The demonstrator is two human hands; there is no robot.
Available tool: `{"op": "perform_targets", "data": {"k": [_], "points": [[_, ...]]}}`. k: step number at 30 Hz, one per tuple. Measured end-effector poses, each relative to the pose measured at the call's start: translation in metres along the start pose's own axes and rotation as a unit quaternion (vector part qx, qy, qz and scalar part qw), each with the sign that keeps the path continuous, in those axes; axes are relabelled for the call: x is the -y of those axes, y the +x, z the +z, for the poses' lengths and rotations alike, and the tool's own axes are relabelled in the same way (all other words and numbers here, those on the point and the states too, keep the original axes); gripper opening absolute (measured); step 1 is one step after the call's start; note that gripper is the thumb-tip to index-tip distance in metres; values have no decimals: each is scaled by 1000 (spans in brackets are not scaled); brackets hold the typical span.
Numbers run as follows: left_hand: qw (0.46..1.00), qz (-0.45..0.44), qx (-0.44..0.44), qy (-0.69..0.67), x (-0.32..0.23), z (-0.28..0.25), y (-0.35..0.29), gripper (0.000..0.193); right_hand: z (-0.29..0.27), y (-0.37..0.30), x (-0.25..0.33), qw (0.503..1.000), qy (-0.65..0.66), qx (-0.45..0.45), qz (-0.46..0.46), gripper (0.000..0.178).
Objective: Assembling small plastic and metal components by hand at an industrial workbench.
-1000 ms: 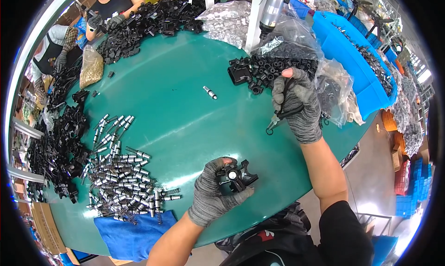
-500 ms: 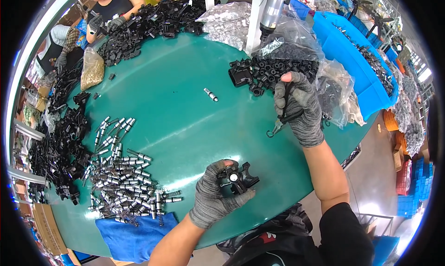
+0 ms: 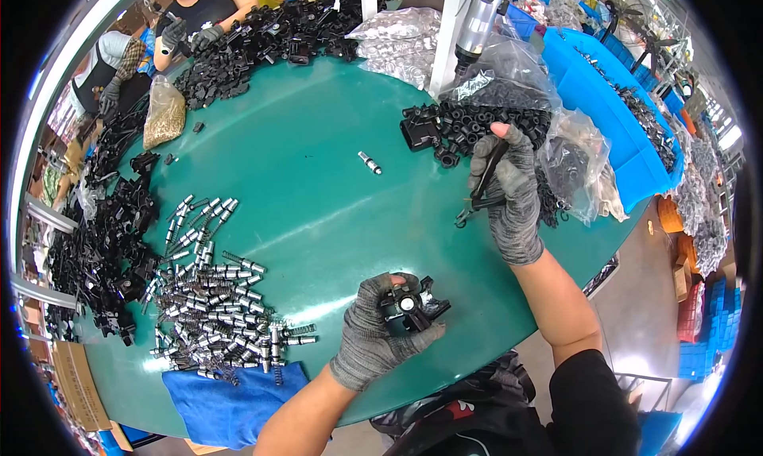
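Note:
My left hand [image 3: 367,341], in a grey knit glove, is closed around a black moulded part [image 3: 414,319] with a round, pale metal centre. It holds this part just above the near side of the green table. Farther right, my gloved right hand [image 3: 515,198] is raised and wrapped around black-handled pliers [image 3: 490,170]. Their jaws point down and left, with what looks like a small open ring at the tips. A bare thumb tip pokes out of the right glove. Near the middle of the table lies a single metal plunger [image 3: 369,163].
Many metal plungers with springs [image 3: 211,313] are heaped at left beside a blue cloth [image 3: 234,408]. Black parts [image 3: 103,257] line the left edge. Black collars [image 3: 493,126] lie beyond my right hand, near a blue bin [image 3: 566,59] and a hanging power screwdriver [image 3: 479,23]. Across the table, a person works.
My right hand has moved slightly left, and the pliers have turned in its grip. My left hand still holds the black part, now a little tilted. The whole view has shifted slightly.

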State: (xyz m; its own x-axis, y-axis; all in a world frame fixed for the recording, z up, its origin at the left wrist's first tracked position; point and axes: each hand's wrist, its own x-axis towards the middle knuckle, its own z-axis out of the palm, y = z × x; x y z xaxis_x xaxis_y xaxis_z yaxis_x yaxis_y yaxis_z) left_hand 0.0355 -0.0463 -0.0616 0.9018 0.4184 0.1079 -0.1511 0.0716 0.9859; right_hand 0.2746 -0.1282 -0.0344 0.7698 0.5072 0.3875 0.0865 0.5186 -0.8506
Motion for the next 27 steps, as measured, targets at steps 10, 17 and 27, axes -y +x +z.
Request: {"op": "perform_targets", "data": {"k": [10,17,27], "points": [[999,1,-23,-49,3,1,-4,71,36,-27,27,992,37,85,82,34],[997,-46,-25,-56,-14,7,-3,68,40,-59,77,981,127,137,59,32],[999,-19,-2,44,-5,12,-6,68,99,-67,104,966,159,197,44,56]]}}
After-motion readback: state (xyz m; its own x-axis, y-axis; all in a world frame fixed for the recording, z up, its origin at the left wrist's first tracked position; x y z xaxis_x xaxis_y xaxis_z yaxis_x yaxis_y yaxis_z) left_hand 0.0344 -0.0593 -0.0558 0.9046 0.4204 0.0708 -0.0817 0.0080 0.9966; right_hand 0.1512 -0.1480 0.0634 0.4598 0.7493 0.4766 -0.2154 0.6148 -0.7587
